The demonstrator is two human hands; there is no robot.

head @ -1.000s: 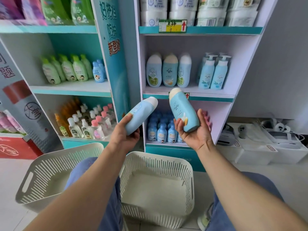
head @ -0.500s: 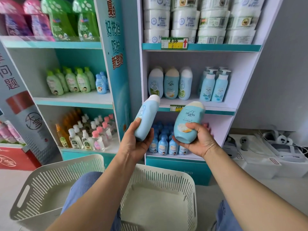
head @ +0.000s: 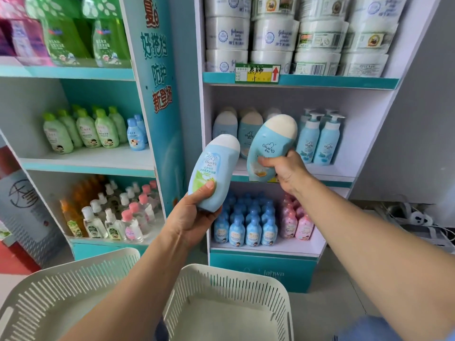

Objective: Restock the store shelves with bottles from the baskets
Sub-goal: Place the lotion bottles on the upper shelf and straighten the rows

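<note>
My left hand [head: 192, 217] grips a light blue bottle with a white cap and a green label [head: 213, 171], held upright in front of the shelf post. My right hand [head: 286, 169] holds a second light blue bottle with a yellow label [head: 269, 146], tilted, at the front edge of the middle shelf [head: 320, 177]. Behind it stand matching blue bottles [head: 225, 126] in a row. Two white slotted baskets sit below my arms, one at the left [head: 61, 286] and one in the middle [head: 229, 279]; both look empty.
Blue pump bottles [head: 320, 141] stand at the right of the middle shelf. Small blue and pink bottles [head: 261, 222] fill the shelf below, white tubs [head: 273, 35] the shelf above. The left unit holds green bottles [head: 83, 129] and small clear bottles [head: 115, 215]. Grey boxes and cables [head: 406, 222] lie at the right.
Both hands have risen and moved toward the shelf. The right hand's bottle has gone up from below the shelf edge to the middle shelf's front. The view has tilted upward.
</note>
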